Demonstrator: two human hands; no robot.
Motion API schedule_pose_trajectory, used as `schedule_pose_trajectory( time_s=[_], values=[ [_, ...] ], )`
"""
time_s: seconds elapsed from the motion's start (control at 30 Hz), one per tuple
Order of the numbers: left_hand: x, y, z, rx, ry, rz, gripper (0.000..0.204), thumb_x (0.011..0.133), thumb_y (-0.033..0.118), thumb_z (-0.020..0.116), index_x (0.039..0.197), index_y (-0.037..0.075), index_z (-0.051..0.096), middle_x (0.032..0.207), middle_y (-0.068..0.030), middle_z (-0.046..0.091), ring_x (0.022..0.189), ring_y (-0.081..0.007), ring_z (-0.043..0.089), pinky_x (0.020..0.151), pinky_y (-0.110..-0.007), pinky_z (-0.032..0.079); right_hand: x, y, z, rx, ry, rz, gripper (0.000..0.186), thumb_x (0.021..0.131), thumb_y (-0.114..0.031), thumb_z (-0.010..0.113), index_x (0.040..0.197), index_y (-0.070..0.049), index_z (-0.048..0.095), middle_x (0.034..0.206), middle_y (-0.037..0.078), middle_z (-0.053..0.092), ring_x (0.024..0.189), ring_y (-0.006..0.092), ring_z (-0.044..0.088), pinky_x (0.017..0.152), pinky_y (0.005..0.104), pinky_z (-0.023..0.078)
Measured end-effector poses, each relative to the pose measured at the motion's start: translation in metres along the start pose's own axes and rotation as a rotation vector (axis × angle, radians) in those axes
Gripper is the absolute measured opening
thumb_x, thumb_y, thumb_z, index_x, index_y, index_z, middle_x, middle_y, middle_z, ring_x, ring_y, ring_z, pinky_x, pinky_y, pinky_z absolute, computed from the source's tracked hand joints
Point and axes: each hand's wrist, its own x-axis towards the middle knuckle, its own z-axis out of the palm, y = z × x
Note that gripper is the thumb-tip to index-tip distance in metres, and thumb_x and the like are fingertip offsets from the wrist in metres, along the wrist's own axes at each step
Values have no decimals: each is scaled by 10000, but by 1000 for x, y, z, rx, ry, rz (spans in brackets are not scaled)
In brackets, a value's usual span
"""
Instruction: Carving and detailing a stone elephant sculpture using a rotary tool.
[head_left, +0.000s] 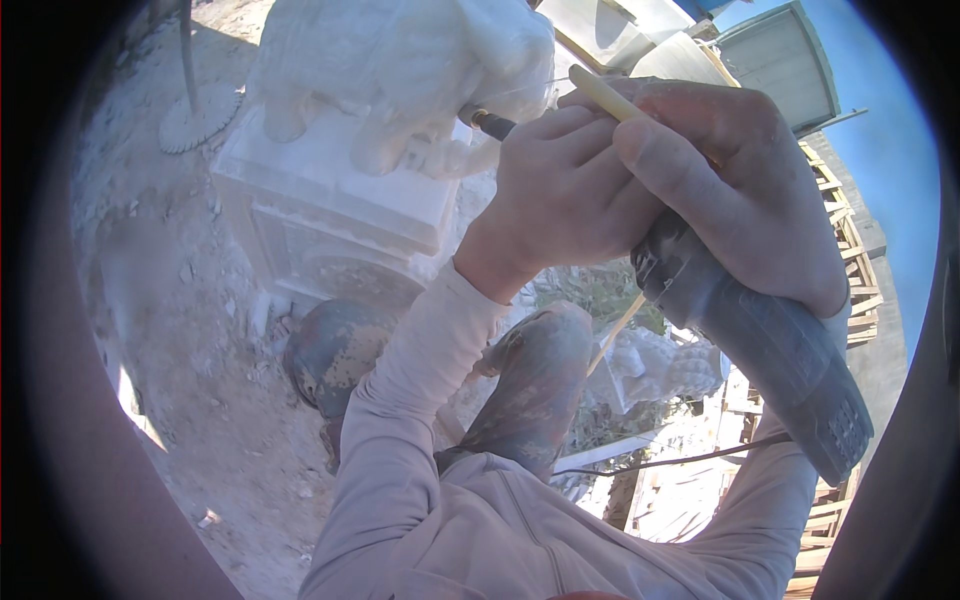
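Both my hands are closed round a dark, dusty corded power grinder (765, 335), its body slanting down to the right. My left hand (575, 190) wraps its front part. My right hand (745, 180) grips farther back and also pinches a pale yellow hose (605, 95) under its thumb. A thin line, looking like a water jet, runs left from the hose end. Past my left knuckles juts the black shank (492, 124) with a brass-coloured tip, at the white stone animal carving (400, 60); whether it touches, I cannot tell. The carving stands on a square white plinth (325, 185).
A dark cord (690, 460) trails from the grinder across my right sleeve. Another pale carved stone (650, 365) lies beyond my knee (545, 370). A toothed-edge disc (200, 122) rests on dusty, chip-strewn ground (180, 350) at the left. Wooden slats (850, 250) and slabs (780, 65) stand right.
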Motion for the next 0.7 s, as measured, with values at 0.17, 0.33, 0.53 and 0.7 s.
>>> schedule_pose_trajectory(
  time_s=[0.17, 0.33, 0.53, 0.7],
  values=[
    [3, 9, -4, -32, -14, -67, 139, 690, 136, 720, 825, 121, 691, 827, -3, 671, 707, -181, 665, 617, -308, 542, -8, -10, -2, -103, 19, 4, 329, 994, -235, 615, 1022, 83, 695, 822, 78, 677, 775, 97, 585, 701, 279, 488],
    [2, 24, 12, -260, 69, -221, 142, 719, 154, 730, 854, 119, 702, 841, -21, 678, 698, -212, 659, 589, -318, 522, -26, -6, -9, -147, -35, 1, 330, 988, -220, 610, 1045, 93, 693, 829, 108, 682, 773, 130, 607, 715, 283, 496],
    [-21, 14, 3, 38, -169, -61, 171, 685, 169, 749, 835, 117, 685, 792, -20, 645, 673, -221, 632, 577, -349, 499, -6, 41, -4, -117, -43, -84, 347, 1004, -220, 593, 1106, 95, 698, 869, 123, 706, 793, 127, 631, 747, 297, 527],
    [-33, 4, 3, 85, -232, -73, 166, 683, 166, 747, 820, 114, 670, 792, -14, 646, 689, -211, 636, 591, -354, 497, 15, 68, 0, -139, 0, -276, 362, 953, -283, 603, 871, 59, 691, 775, 178, 669, 729, 260, 662, 718, 377, 527]
  ],
)
